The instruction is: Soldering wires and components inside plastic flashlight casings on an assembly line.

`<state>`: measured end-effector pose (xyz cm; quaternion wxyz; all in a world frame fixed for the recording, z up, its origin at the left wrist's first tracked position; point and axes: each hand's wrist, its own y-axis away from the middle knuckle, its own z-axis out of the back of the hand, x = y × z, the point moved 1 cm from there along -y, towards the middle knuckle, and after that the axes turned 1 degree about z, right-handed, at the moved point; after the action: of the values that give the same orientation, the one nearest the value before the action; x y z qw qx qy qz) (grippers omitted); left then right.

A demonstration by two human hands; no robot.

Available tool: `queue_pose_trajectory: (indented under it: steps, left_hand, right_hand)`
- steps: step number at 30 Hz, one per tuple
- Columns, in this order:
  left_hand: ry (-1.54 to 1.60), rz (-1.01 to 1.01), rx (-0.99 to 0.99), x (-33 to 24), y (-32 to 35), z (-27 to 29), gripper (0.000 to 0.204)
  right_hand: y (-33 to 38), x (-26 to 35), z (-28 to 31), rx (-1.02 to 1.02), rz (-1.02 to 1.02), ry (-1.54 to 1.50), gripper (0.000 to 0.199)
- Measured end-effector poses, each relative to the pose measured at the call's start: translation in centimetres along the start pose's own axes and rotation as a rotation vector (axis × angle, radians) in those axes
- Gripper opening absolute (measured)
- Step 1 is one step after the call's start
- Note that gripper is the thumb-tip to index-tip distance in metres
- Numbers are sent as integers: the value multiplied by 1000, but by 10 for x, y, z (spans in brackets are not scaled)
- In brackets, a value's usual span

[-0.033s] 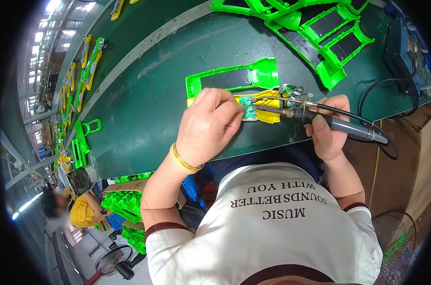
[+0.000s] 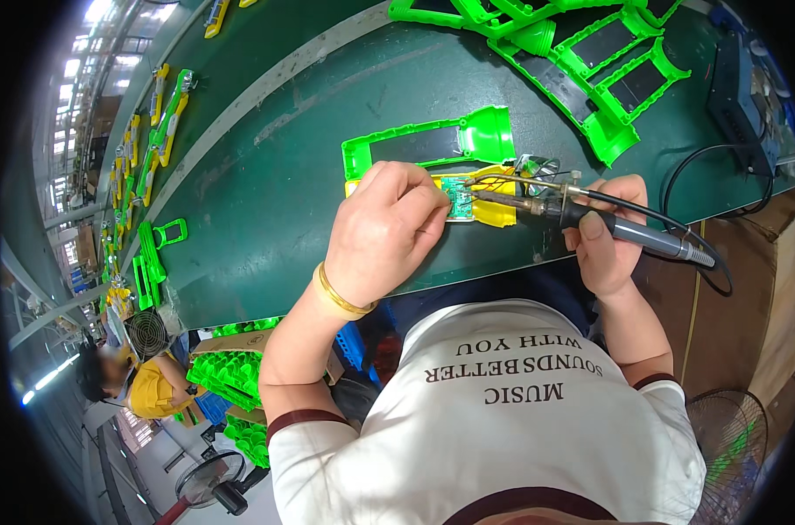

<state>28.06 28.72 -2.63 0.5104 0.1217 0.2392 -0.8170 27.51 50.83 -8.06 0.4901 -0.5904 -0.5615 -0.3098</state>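
A small green printed circuit board is seen lying in a flat yellow plastic housing part on the dark green work surface, close to its near edge. The left hand is laid over the left part of the yellow housing, with the fingers curled down and the fingertips pressed at the left edge of the circuit board; whether the board itself is pinched cannot be told, as the contact is hidden under the fingers. A gold-coloured bangle is worn on the left wrist.

A soldering iron with a dark grey handle and a metal shaft is gripped in the right hand, the fingers being closed fully round the handle and the thumb laid along its near side. The iron is held nearly level, its tip pointed left and brought onto or just above the right side of the circuit board, where thin yellow wires are seen. A black cable is run from the handle's right end.

Just beyond the yellow housing, a bright green plastic shell with a round cupped end is laid flat, touching or almost touching it. Farther right, a heap of similar green plastic frames is piled on the surface. At the far right, a dark blue box-shaped station is placed. Along the far left, more green and yellow parts are set in a row.
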Motion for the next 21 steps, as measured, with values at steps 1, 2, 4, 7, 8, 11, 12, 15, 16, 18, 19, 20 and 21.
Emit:
queue_pose_trajectory:
  steps: [1,2,4,7,8,11,12,15,16,18,19,20,21]
  left_hand:
    - [-2,0,3,-1,-1,0,11]
    - [-2,-2,3,-1,-1,0,11]
    - [-16,8,29,-2,-1,1,11]
    - [-27,11,41,-4,-2,3,12]
    - [-27,12,39,-4,-2,3,12]
    - [-15,43,59,-4,1,4,11]
    - [21,30,46,-2,3,4,14]
    - [38,41,-73,-1,7,17,29]
    - [-108,54,-52,-1,10,25,39]
    - [-358,168,14,-7,22,35,26]
    - [-410,252,102,-8,28,37,23]
    - [-241,309,52,-10,29,32,21]
    - [-21,449,122,-14,28,34,18]
  right_hand:
    - [0,0,0,-1,2,0,28]
    - [0,1,0,-8,19,-52,28]
    - [0,1,0,-15,37,-104,28]
    - [-1,0,0,1,117,-120,29]
    - [0,0,0,-4,119,-116,29]
    - [1,1,-1,-2,126,-128,29]
    - [1,1,-1,-3,131,-137,29]
    - [4,2,-5,-94,88,-88,35]
    - [6,3,-1,-107,62,-77,36]
    - [10,3,2,-111,70,-84,36]
    - [11,2,2,-112,78,-96,37]
    - [11,3,4,-114,76,-94,37]
    - [11,3,4,-88,66,-93,37]
